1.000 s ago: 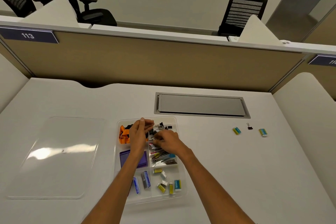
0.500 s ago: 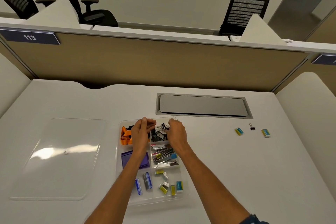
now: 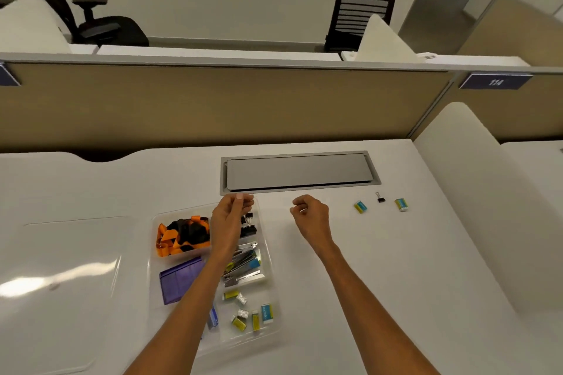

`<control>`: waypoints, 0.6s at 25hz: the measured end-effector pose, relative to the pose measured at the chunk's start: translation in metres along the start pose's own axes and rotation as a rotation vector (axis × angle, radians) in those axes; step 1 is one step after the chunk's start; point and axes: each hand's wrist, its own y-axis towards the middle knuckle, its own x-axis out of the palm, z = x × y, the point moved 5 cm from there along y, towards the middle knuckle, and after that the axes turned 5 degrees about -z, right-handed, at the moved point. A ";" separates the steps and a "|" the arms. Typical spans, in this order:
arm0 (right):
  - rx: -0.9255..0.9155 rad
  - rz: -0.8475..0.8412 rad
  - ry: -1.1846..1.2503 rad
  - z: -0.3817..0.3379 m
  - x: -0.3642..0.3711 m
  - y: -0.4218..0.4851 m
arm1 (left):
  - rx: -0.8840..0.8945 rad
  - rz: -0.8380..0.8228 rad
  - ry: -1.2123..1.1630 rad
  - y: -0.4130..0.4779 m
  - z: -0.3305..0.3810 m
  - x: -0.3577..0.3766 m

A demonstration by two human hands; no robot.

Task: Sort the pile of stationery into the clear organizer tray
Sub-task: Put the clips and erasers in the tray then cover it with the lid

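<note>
1. Spanning the whole lower view, white bench (image 3: 380, 268) with a grey cable hatch (image 3: 300, 172) set in at 12 o'clock.
2. Clear lid (image 3: 70, 283) lies flat on bench at 9 o'clock of the tray, apart from it.
3. Clear organizer tray (image 3: 275, 324) sits at centre-left, compartments filled: orange-and-black clips (image 3: 182, 236) at 10 o'clock, purple pad (image 3: 179, 280) below them, black binder clips (image 3: 248, 227) at 1 o'clock corner, metal clips (image 3: 243, 265) mid-right, small erasers (image 3: 256, 313) at 5 o'clock compartment.
4. Left hand (image 3: 230, 222) over the tray's 12 o'clock edge, fingers (image 3: 243, 201) pinched together at the tips; whether they grip anything, cannot tell.
5. Right hand (image 3: 313, 221) off the tray at its 2 o'clock, above bare bench, fingers curled loosely inward; nothing visible in them, but cannot tell for sure.
6. Loose stationery left on bench at 3 o'clock of the right hand, well apart: blue-yellow eraser (image 3: 360, 206), tiny black binder clip (image 3: 380, 197), second eraser (image 3: 401, 204), in a row.
</note>
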 end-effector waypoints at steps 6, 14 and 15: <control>0.090 0.096 -0.020 0.076 -0.084 0.006 | 0.019 -0.257 0.260 0.006 -0.004 0.115; 0.231 0.262 -0.037 0.167 -0.191 0.017 | 0.037 -0.484 0.677 0.004 -0.038 0.258; 0.231 0.271 -0.051 0.176 -0.199 0.019 | 0.037 -0.478 0.713 0.005 -0.043 0.269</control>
